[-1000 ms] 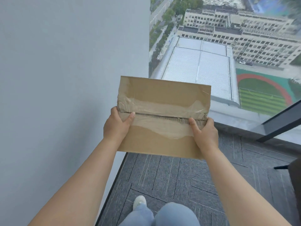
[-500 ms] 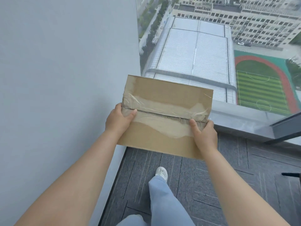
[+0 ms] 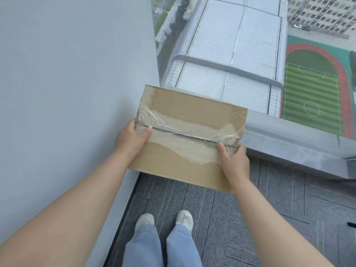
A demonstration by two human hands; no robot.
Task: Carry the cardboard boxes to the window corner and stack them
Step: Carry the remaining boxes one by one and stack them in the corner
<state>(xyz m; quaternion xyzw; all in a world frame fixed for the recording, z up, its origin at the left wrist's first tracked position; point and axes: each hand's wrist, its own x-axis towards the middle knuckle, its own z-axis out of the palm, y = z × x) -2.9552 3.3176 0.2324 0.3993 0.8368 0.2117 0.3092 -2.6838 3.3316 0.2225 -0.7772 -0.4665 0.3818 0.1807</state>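
Observation:
A flat brown cardboard box, its top seam covered with clear tape, is held in the air in front of me. My left hand grips its left edge with the thumb on top. Its right edge is gripped by my right hand the same way. The box hovers above the corner where the grey wall meets the window. The floor under the box is hidden by it.
Grey carpet tiles cover the floor. A grey window sill runs along the glass to the right. My two feet in white shoes stand side by side close to the wall.
I have stepped closer to the corner and my feet have come together. My view has tilted further down. The box stays in both hands, now nearer the wall and sill.

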